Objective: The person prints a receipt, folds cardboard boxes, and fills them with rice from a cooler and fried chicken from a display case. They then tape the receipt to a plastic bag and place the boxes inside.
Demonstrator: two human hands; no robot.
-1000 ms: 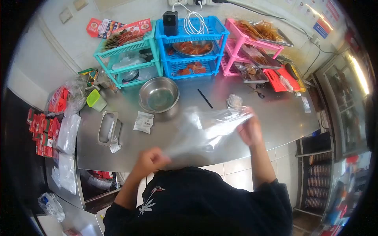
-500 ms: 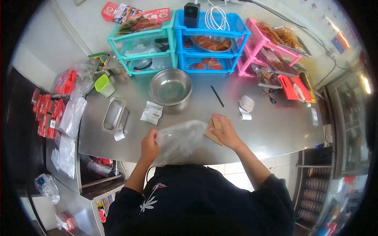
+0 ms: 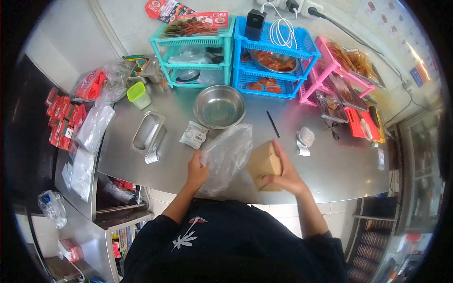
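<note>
A clear plastic bag [image 3: 229, 155] hangs from my left hand [image 3: 197, 170], whose fingers are closed on its left edge. My right hand [image 3: 285, 172] grips a brown cardboard box [image 3: 264, 166] by its right side, just right of the bag. Both are held above the front of the steel table [image 3: 330, 174]. Behind the bag stands a round metal bowl [image 3: 219, 107]. A white packet [image 3: 194, 135] lies beside my left hand, and a black pen [image 3: 272, 124] lies beyond the box.
A steel tray [image 3: 148, 133] and a green cup [image 3: 139, 95] are at the left. Green [image 3: 193, 40], blue [image 3: 243, 59] and pink [image 3: 349, 75] racks line the back. A small lidded tub [image 3: 306, 137] sits at the right, near a red board [image 3: 358, 123].
The box has risen off the table and tilted up in my right hand, showing more of its sides. The bag now hangs more upright from my left hand. The whole view has shifted.
</note>
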